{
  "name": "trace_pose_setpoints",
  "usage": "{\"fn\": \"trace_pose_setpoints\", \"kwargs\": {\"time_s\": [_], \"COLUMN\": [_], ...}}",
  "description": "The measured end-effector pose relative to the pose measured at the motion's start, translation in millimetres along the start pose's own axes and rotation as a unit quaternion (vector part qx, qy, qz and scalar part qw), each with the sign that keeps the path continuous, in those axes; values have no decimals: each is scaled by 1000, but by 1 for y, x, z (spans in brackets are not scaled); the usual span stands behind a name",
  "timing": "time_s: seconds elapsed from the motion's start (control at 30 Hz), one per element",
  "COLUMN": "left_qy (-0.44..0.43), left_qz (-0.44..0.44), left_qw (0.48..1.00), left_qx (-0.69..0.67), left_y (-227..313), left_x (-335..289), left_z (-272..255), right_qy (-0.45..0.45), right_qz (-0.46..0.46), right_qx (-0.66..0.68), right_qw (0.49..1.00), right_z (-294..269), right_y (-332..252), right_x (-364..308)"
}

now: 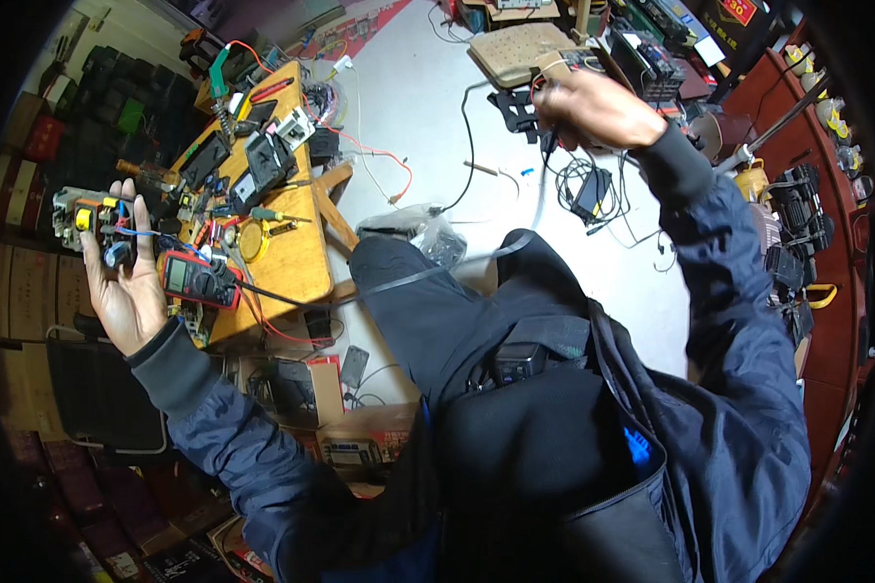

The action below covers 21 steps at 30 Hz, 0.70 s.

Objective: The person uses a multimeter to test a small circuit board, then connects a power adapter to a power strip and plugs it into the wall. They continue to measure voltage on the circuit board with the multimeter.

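Two bare hands work wide apart. At near left, the left hand (126, 291), half open and palm up, holds a small circuit board with a yellow-topped transformer (85, 221). Just right, a red-and-black handheld multimeter (191, 279) sits by a yellowish wooden table (299, 267). At far right, the right hand (601, 109) is curled; blur hides whether it grips anything.

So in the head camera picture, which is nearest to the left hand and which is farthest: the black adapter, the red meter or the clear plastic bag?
1. Red meter: close, just right of the left hand.
2. Clear plastic bag: farther right, on the floor.
3. Black adapter: farthest right, also on the floor.
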State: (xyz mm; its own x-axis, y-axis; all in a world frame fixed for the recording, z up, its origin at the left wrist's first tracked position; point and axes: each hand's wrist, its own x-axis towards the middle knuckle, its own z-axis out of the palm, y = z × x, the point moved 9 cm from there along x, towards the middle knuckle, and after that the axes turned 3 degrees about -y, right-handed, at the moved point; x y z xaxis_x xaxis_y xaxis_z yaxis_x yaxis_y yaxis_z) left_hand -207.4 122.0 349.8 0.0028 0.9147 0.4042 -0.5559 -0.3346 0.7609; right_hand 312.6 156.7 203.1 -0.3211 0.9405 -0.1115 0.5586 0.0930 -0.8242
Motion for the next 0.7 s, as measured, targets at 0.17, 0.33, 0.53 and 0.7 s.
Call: {"fn": "trace_pose_setpoints", "kwargs": {"time_s": [0.17, 0.33, 0.53, 0.7], "left_qy": [-4, -11, -12, 8], "left_qz": [-30, -45, -92, -148], "left_qw": [996, 998, 995, 989], "left_qx": [-81, -53, -33, -24], "left_y": [-30, -52, -102, -165], "left_x": [0, 9, 10, 3], "left_z": [7, 23, 44, 50], "right_qy": [127, 10, 120, 306], "right_qz": [-157, -59, -46, -50], "right_qx": [265, -6, 178, 120], "right_qw": [943, 998, 976, 943], "right_z": [-73, -38, -106, -125], "right_y": [19, 27, 36, 73], "right_x": [-34, -60, -130, -204]}}
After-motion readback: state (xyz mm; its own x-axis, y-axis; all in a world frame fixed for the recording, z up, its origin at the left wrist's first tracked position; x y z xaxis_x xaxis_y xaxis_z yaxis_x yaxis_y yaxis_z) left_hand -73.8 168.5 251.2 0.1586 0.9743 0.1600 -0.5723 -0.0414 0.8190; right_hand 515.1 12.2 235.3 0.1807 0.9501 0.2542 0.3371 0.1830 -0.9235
